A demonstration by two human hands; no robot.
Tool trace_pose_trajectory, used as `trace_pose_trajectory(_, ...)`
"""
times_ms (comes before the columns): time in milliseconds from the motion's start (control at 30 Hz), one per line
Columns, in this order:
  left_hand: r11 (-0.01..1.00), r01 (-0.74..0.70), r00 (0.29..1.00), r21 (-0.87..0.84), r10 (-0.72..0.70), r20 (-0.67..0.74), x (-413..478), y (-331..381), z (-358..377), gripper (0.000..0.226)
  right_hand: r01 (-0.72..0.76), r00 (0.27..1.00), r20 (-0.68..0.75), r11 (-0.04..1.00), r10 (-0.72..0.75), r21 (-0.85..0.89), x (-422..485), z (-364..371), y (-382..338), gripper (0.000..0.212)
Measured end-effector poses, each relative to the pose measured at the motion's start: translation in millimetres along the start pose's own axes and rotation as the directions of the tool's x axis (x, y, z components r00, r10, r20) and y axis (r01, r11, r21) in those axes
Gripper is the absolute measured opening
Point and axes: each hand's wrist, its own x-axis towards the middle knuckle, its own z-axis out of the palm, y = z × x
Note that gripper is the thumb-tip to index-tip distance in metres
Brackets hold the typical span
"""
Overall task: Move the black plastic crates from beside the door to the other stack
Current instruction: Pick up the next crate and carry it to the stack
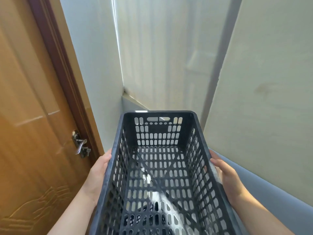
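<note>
An empty black plastic crate (159, 168) with slotted walls and floor fills the lower middle of the view, raised off the ground with its long axis pointing away from me. My left hand (99, 173) grips its left long rim from outside. On the opposite rim, my right hand (227, 177) holds it the same way. Through the floor slots I see white patches and dark shapes below, too unclear to name. No other crate or stack is plainly visible.
A brown wooden door (30, 116) with a metal handle (81, 145) stands close on the left. Pale walls (169, 56) meet in a corner straight ahead. Another wall with a grey skirting (264, 189) runs close along the right.
</note>
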Motion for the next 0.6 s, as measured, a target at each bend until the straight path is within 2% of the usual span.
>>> trace_pose_trajectory(167,0.998,-0.019,0.991,0.053,0.012,0.136,1,4,8,0.042,0.063,0.986,-0.150,0.997,-0.069,-0.047,-50,-3,1,0.055)
trace_pose_trajectory(300,0.995,-0.038,0.967,0.090,0.014,0.256,-11,9,37,0.040,0.107,0.957,-0.267,0.993,-0.116,-0.050,-97,-9,2,0.047)
trace_pose_trajectory(433,0.997,-0.028,0.923,0.072,-0.002,0.384,-17,0,68,0.042,0.136,0.916,-0.371,0.989,-0.150,-0.064,-157,-21,-2,0.036)
trace_pose_trajectory(600,0.995,-0.035,0.852,0.094,-0.019,0.524,-45,-16,131,0.043,0.206,0.851,-0.480,0.976,-0.213,-0.067,-237,-44,-13,0.038)
